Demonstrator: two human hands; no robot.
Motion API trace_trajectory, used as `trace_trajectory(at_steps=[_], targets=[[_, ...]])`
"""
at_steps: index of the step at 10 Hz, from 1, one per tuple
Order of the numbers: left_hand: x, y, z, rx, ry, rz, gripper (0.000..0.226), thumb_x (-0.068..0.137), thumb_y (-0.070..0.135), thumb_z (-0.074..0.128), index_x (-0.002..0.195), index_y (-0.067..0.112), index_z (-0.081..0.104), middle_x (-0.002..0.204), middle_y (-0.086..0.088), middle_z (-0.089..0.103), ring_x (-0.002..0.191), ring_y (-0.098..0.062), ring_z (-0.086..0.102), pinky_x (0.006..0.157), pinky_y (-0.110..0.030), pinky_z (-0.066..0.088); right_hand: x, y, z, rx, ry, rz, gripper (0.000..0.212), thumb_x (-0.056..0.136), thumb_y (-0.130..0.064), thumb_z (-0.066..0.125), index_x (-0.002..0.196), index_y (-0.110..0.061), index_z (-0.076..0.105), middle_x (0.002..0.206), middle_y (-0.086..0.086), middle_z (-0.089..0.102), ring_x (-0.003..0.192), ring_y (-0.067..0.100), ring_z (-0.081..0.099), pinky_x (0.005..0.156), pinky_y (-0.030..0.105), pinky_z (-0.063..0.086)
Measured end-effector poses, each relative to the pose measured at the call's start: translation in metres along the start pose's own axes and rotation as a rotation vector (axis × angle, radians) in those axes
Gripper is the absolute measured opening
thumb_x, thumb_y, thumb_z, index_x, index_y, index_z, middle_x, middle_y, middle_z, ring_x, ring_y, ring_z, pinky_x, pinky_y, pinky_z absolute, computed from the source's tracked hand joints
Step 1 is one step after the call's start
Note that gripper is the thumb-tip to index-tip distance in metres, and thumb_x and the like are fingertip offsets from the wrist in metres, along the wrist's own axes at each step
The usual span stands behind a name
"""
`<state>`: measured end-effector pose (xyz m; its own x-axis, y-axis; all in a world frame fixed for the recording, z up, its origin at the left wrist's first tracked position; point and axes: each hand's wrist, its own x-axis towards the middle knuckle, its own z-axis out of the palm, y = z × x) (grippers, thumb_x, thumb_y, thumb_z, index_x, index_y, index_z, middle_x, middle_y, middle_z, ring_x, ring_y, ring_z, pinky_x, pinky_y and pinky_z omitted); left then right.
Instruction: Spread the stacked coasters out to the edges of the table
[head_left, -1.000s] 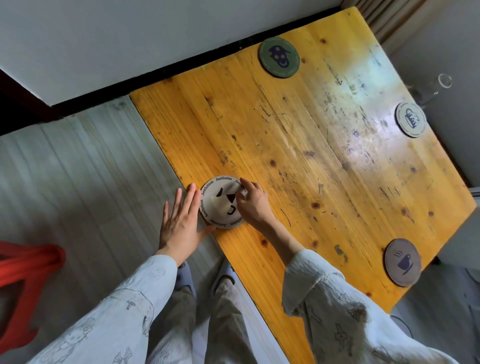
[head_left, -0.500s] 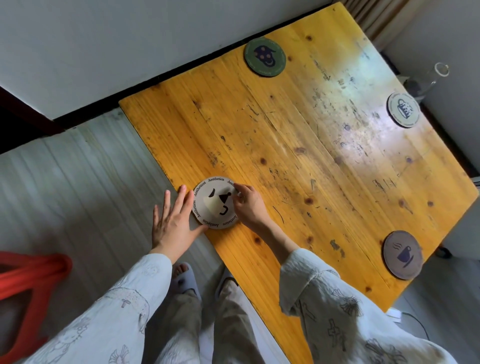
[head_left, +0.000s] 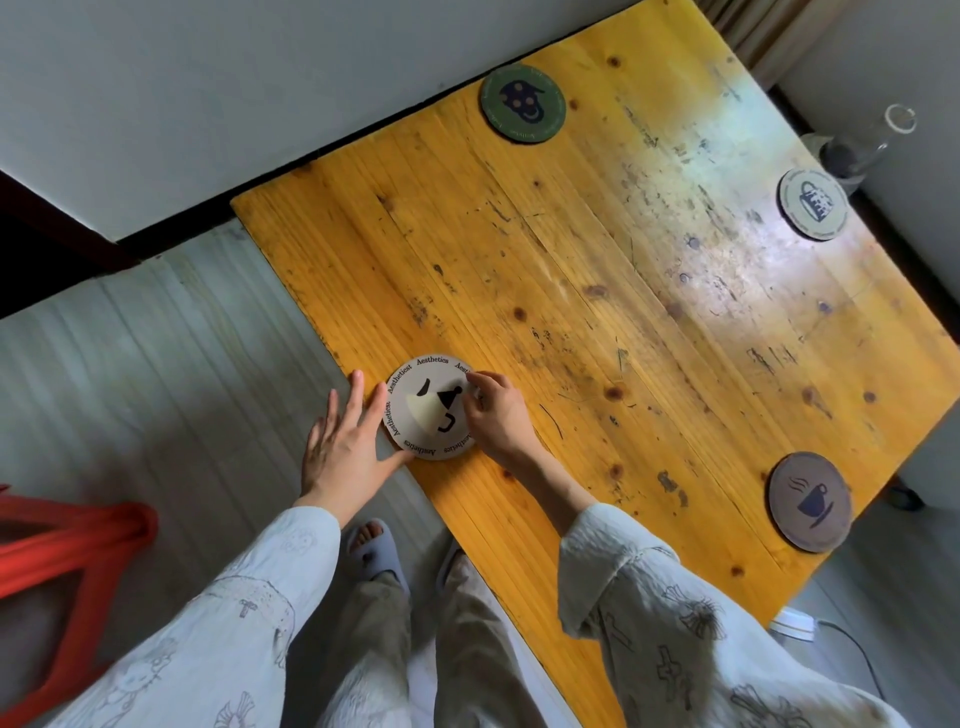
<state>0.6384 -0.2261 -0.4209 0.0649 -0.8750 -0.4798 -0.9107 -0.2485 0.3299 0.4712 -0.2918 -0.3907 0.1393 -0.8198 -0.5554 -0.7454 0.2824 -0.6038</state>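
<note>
- The beige coaster (head_left: 428, 408), ringed with the word "Aesthetics" and printed with a dark cup shape, lies flat at the left edge of the yellow wooden counter (head_left: 597, 291), near the person.
- The left hand (head_left: 343, 447) is off the counter's side with its fingers spread and straight; the thumb tip touches the coaster's near rim, and the fingertips reach the counter edge just beside the coaster — nothing is pinched in this grip.
- The right hand (head_left: 498, 413) rests on the counter at the coaster's right side, fingers curled, with the fingertips on the coaster's far-right rim; whether they pinch the rim or only press on it I cannot tell.
- A green coaster (head_left: 522, 103) with a dark blue figure lies at the far edge, close to the wall.
- A pale coaster (head_left: 813, 203) with a dark drawing sits at the far-right edge, well apart from the others.
- A brown coaster (head_left: 809, 501) showing a steaming cup on a saucer sits at the near-right edge, its rim about level with the counter's edge.
- The middle of the counter is scuffed and stained, with knots in the wood.
- Both sleeves (head_left: 649, 613) are pale with small printed figures.
- A red stool (head_left: 62, 561) stands on the grey floor (head_left: 156, 364) to the left — only part of it shows.
- A clear glass bottle (head_left: 857, 148) stands on the floor beyond the far-right edge.
</note>
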Motion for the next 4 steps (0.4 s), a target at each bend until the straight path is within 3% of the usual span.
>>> trace_trajectory(at_steps=[2,4], targets=[[0.001,0.000,0.001,-0.015,-0.050,-0.018,0.088,0.079,0.053,0.055,0.144,0.030,0.000,0.156,-0.004,-0.017,0.143,-0.036,-0.007,0.115,-0.054,0.012,-0.001,0.006,0.001,0.000,-0.009,0.000,0.039,0.095,-0.019,0.043,0.132,-0.009,0.048,0.143,0.009,0.042,0.129,0.027,0.036,0.107,0.038,0.035],[0.002,0.006,0.002,0.010,-0.054,-0.002,0.100,0.075,0.060,0.055,0.144,0.024,-0.007,0.155,-0.008,-0.020,0.142,-0.028,-0.019,0.114,-0.056,-0.003,-0.004,0.008,-0.021,0.138,-0.109,0.057,0.046,0.097,-0.023,0.043,0.140,-0.009,0.036,0.145,0.013,0.043,0.130,0.026,0.045,0.105,0.037,0.039]])
